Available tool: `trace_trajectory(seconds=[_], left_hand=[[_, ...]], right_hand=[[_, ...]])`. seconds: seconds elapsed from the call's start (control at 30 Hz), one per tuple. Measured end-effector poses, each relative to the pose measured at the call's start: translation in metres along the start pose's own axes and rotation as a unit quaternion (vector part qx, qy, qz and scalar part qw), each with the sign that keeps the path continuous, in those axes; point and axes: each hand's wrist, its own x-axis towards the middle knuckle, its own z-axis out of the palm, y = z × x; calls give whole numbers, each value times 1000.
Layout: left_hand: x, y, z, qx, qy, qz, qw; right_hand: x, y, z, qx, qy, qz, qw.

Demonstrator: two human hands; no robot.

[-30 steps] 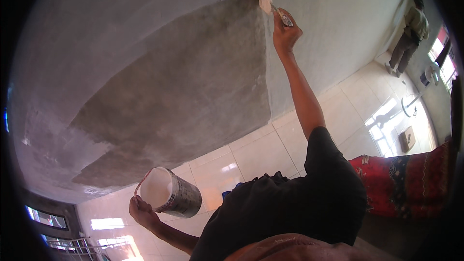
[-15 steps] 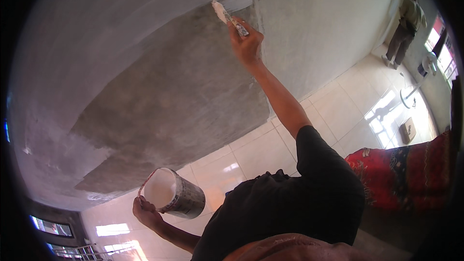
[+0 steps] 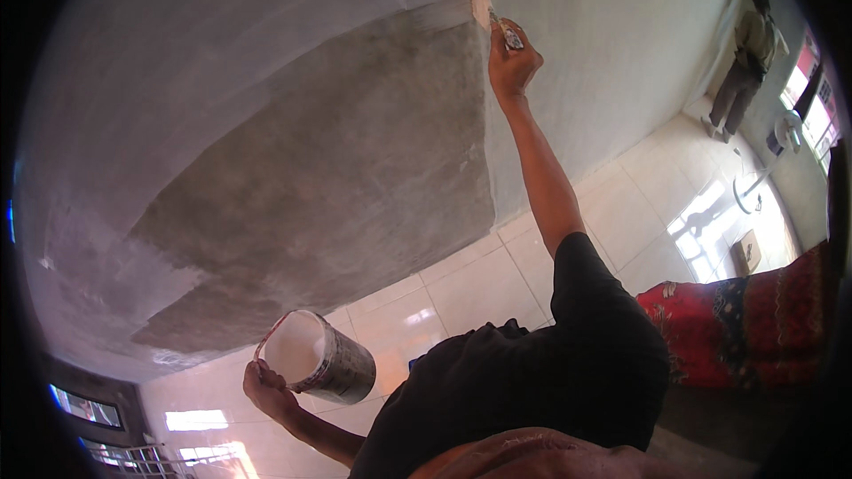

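Note:
In my right hand point(image 3: 515, 62) is a paintbrush point(image 3: 481, 7), gripped by its smeared handle. Its pale, paint-loaded bristles touch the wall at the inner corner, where two wall faces meet. A light painted area borders the darker bare patch of wall point(image 3: 337, 142) to the left and below the brush. Low on the left, my left hand point(image 3: 269, 388) closes round the wire handle and rim of a paint bucket point(image 3: 342, 364). The bucket is tilted toward the wall, its outside streaked, with whitish paint point(image 3: 297, 346) inside.
Pale glossy tiles point(image 3: 479, 279) run along the wall's foot. A red patterned cloth point(image 3: 745, 328) covers something at the right. Another person point(image 3: 741, 62) stands at the far right, near a window point(image 3: 812, 98). A small box point(image 3: 747, 251) and a curved hose point(image 3: 738, 195) lie on the floor.
My right hand has swept the brush rightward along the wall to the corner, leaving a lighter streak behind it. My left hand and the bucket have stayed nearly in place.

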Motion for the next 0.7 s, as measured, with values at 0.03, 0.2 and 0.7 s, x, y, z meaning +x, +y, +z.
trace_trajectory(seconds=[0.03, 0.2, 0.7], left_hand=[[1, -1, -1, -3, 3, -3, 1000], [2, -5, -7, -17, 8, -9, 1000], [3, -13, -11, 18, 42, -5, 999]], right_hand=[[0, 0, 2, 5, -1, -2, 1000], [-14, -2, 24, 16, 2, -22, 1000], [-125, -128, 87, 271, -177, 25, 946]])
